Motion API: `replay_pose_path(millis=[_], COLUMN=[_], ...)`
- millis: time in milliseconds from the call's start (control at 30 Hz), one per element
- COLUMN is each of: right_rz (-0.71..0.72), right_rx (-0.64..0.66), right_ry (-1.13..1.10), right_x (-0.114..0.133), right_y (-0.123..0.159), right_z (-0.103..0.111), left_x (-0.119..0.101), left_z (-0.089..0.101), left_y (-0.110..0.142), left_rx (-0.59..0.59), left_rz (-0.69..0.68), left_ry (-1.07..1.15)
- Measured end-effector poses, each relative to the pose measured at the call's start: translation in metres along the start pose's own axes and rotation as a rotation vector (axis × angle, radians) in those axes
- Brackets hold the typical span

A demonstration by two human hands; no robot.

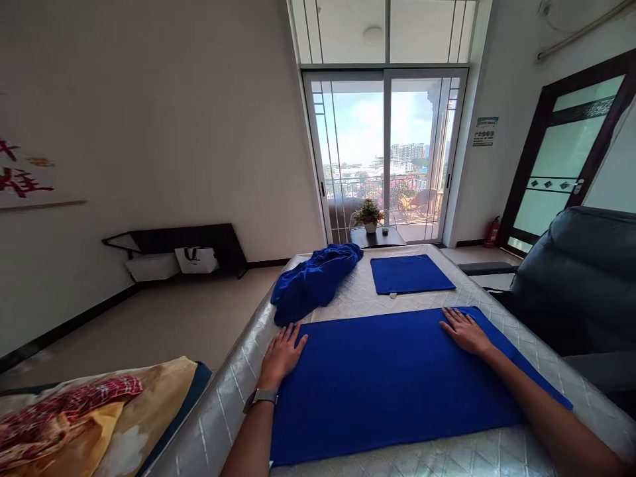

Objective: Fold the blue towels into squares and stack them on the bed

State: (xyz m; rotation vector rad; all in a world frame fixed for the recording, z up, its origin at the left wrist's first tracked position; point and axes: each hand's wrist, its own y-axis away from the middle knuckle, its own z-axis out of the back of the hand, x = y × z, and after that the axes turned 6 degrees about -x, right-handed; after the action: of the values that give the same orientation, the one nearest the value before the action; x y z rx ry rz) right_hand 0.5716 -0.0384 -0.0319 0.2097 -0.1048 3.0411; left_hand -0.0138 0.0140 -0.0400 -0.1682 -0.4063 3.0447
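Through my feed, the left hand and right hand lie spread, gripping nothing — each near a far corner of the large blue cloth. I see it flat on the mattress.

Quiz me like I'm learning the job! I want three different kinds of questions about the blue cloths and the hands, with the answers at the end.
1. True or false: the crumpled blue cloth is nearer the left hand than the right hand.
2. The wrist behind which hand wears a band? A) left; B) right; C) neither.
3. How many blue cloths lie spread flat on the mattress?

Key:
1. True.
2. A.
3. Two: the large blue cloth and the small blue cloth.
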Motion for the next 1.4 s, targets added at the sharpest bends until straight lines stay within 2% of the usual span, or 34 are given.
replay_pose_path(millis=[100,167,267,400,500,567,633,700,767,833,867,900,967,1167,1233,1300,1400], right_rz=[-0.146,-0.204,-0.213,-0.254,-0.345,-0.315,-0.146,0.040,0.220,0.306,0.312,0.300,0.242,-0.104,-0.180,-0.194,-0.182], right_rx=[-0.024,-0.039,-0.050,-0.073,-0.155,-0.211,-0.233,-0.159,-0.079,-0.014,0.009,0.025,0.032,-0.061,-0.087,-0.112,-0.150], right_ry=[0.036,0.056,0.082,0.169,0.263,0.269,0.191,0.033,-0.103,-0.166,-0.174,-0.171,-0.146,-0.004,0.022,0.024,0.015], right_x=[-0.053,-0.070,-0.071,-0.055,-0.027,0.007,0.052,0.098,0.135,0.151,0.151,0.145,0.118,-0.027,-0.065,-0.086,-0.092], right_y=[-0.006,-0.008,-0.007,-0.004,0.000,0.009,0.026,0.050,0.075,0.098,0.106,0.112,0.118,0.117,0.118,0.119,0.121], right_z=[-0.003,-0.006,-0.008,0.003,0.017,0.022,0.022,0.017,0.010,0.004,0.003,0.003,0.004,0.003,0.000,-0.002,-0.005], left_x=[0.003,0.004,0.001,-0.006,-0.008,-0.007,-0.005,-0.003,-0.004,-0.007,-0.008,-0.009,-0.009,0.004,0.004,-0.001,-0.016], left_z=[-0.003,-0.004,0.000,0.008,0.011,0.009,0.006,0.004,0.004,0.006,0.007,0.008,0.009,0.001,0.000,0.005,0.022], left_y=[-0.001,-0.001,0.000,0.002,0.002,0.002,0.001,0.000,-0.001,-0.001,-0.001,-0.001,-0.001,-0.003,-0.003,0.000,0.005], left_rx=[0.001,-0.004,0.005,0.017,0.022,0.024,0.013,-0.005,-0.012,-0.003,0.004,0.012,0.020,0.018,0.022,-0.012,-0.131], left_rz=[-0.005,-0.002,0.005,0.022,0.027,0.017,0.015,0.016,0.017,0.015,0.018,0.022,0.022,0.012,0.002,0.002,0.020], left_ry=[0.009,0.007,-0.003,0.004,0.004,-0.003,-0.009,-0.007,-0.007,-0.017,-0.023,-0.028,-0.025,-0.009,-0.002,0.009,0.017])
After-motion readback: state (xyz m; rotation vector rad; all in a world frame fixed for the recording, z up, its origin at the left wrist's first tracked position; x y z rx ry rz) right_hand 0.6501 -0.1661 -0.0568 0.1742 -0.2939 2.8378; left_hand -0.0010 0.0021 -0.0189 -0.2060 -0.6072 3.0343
